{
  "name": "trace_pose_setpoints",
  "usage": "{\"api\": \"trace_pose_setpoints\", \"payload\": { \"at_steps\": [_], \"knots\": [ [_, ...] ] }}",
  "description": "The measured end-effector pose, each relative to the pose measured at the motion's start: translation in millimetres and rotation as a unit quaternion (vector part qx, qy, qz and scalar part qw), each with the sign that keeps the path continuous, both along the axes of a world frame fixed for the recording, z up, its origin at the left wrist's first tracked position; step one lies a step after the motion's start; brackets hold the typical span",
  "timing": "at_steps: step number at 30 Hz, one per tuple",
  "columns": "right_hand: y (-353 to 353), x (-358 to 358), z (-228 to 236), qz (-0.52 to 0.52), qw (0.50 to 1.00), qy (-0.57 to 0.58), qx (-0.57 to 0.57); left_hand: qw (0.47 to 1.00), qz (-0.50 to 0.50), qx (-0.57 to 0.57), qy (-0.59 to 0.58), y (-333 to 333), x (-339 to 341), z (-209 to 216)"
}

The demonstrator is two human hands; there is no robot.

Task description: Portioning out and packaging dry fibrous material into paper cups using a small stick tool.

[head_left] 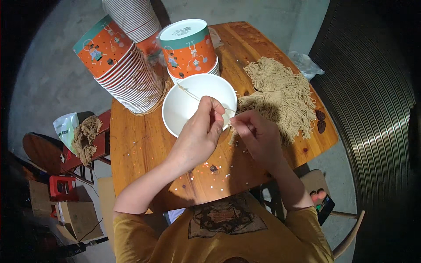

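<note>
Two bare hands at work, both placed from the smooth white round bowl (pixel 177 115). The thin tan yarn strand (pixel 187 91) crossed the bowl's mouth from its far left side and ran down to the left hand (pixel 199 129), which was over the bowl's near right part. Left thumb and forefinger were together, clamped on the strand. The right hand (pixel 258 136) was just past the bowl's right rim; thumb and forefinger also together, apparently clamped on the strand, though the exact contact was too small to be sure.

Step in hand, by my judgement: working one strand between two pinches. The next move called for a light, steady grip on both sides and some slack, the strand being fine.

Counts: one bowl; one strand, as far as could be told; one shaggy heap of tan yarn (pixel 280 96) right of the bowl; three stacks of printed orange-and-teal paper buckets, one directly behind it (pixel 188 50), one behind left (pixel 109 52), one farther back (pixel 131 17). Buckets per stack overlapped too closely to count. Two dark brown oval lumps (pixel 321 126) sat far right, beyond the heap.
</note>
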State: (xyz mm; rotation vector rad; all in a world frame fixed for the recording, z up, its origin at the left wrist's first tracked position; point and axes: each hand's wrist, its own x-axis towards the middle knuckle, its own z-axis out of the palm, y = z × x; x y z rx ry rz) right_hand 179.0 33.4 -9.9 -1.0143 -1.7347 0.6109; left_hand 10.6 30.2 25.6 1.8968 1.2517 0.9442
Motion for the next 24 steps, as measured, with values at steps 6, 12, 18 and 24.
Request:
{"api": "trace_pose_setpoints", "payload": {
  "at_steps": [6,12,18,24],
  "knots": [
    [1.1,1.6,-4.4,0.007,0.999,0.034,-0.019,1.0,-0.003,-0.007,-0.029,0.9,0.9,-3.0],
    [1.9,4.9,-7.4,0.009,0.999,0.033,-0.022,1.0,-0.008,0.008,-0.027,1.2,2.1,-4.5],
    [-1.9,3.3,3.0,0.009,0.998,-0.058,0.035,1.0,-0.006,0.011,-0.013,0.8,1.4,-3.3],
    [2.6,3.7,-8.0,-0.005,0.977,-0.128,0.169,1.0,-0.012,0.018,-0.011,-0.1,1.6,-3.1]
  ]
}}
